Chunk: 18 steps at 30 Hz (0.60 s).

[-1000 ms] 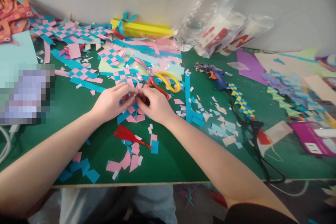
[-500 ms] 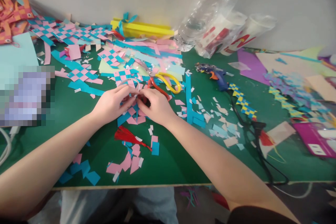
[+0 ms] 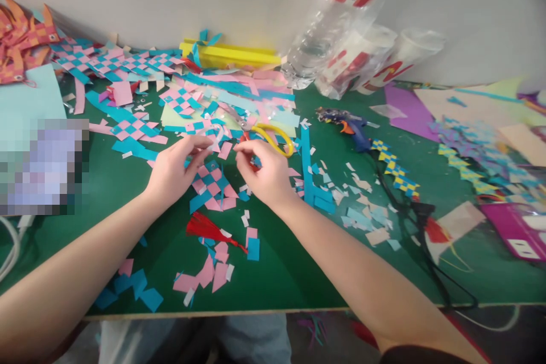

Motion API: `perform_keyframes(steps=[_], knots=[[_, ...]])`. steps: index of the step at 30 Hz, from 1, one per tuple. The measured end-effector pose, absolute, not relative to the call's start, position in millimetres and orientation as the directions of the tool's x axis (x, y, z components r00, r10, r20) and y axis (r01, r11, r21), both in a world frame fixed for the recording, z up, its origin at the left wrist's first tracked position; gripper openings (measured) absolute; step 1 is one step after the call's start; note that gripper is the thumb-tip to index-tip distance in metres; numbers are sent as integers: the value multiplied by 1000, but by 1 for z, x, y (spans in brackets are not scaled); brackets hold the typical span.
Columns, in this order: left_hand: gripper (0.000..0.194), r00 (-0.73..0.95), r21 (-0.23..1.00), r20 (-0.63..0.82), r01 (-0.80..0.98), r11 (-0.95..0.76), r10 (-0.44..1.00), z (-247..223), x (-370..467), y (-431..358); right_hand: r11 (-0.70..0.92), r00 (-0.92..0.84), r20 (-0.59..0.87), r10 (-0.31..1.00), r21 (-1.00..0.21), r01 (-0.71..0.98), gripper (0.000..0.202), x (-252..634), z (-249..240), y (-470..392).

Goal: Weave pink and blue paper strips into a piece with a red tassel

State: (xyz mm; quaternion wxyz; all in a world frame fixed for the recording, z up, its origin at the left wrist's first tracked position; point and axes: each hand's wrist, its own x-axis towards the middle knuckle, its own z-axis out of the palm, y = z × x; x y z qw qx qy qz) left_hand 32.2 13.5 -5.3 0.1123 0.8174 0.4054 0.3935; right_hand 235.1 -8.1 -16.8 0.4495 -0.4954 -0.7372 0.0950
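Note:
My left hand [image 3: 173,168] pinches a narrow white strip [image 3: 218,135], which curls up past the fingertips. A short gap to the right, my right hand [image 3: 264,173] has its thumb and fingertips drawn together; anything between them is too small to make out. Below and between the hands lies a pink and blue woven paper fish [image 3: 209,182]. Scissors with one yellow and one red handle [image 3: 275,139] rest just behind my right hand, partly covered by it. A red tassel [image 3: 209,230] lies nearer to me, among pink and blue paper scraps [image 3: 213,270].
More woven fish [image 3: 123,60] and paper strips [image 3: 251,85] spread along the back. A blue glue gun [image 3: 352,128] with a black cord lies right, near a plastic bottle [image 3: 315,40] and paper cups [image 3: 362,57]. A blurred-out phone-like device [image 3: 42,168] is at left.
My hands, together at the fingertips before, have moved apart. The white strip stays in my left hand, and the woven fish beneath shows more fully.

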Motion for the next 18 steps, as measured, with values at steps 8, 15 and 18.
perform_keyframes(steps=[8, 15, 18], knots=[[10, 165, 470, 595, 722, -507, 787, -3, 26, 20, 251, -43, 434, 900, -434, 865, 15, 254, -27, 11], [13, 150, 425, 569, 788, -445, 809, -2, 19, 25, 186, -44, 351, 935, -383, 905, 19, 262, -29, 15], [16, 168, 411, 536, 805, -429, 828, -5, 16, 28, 209, -59, 372, 926, -375, 903, 18, 264, -30, 15]])
